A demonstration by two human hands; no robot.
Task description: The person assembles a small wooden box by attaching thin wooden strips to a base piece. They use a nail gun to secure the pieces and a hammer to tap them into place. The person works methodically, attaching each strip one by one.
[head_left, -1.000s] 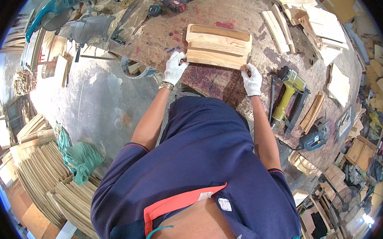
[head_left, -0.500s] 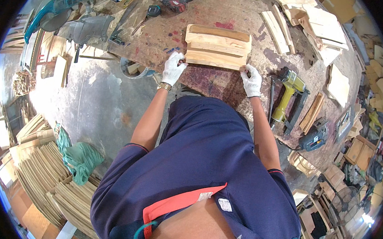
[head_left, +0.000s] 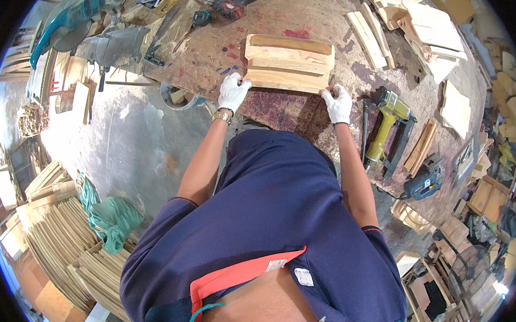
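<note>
On the workbench (head_left: 273, 112) in front of me lies a pale wooden panel (head_left: 288, 79) with raised strips running across it, one of them darker along its far side. Both my hands wear white knitted gloves. My left hand (head_left: 234, 93) has its fingers closed at the panel's near left corner. At the near right corner, my right hand (head_left: 337, 103) pinches the edge between thumb and fingers. The fingertips are partly hidden against the wood. To the right of my right hand lies a yellow-green nail gun (head_left: 384, 124).
A cordless drill (head_left: 235, 6) and tape measure (head_left: 201, 19) lie at the back. Wooden strips (head_left: 367, 39) and stacked boards (head_left: 434, 30) are at back right. A jigsaw (head_left: 423, 182) sits near right. At far left stands a mitre saw (head_left: 71, 20); below are slat piles (head_left: 64, 238).
The view has shifted slightly, so the bench things appear a little farther left. Both hands stay at the panel's near corners, and the panel lies much as before.
</note>
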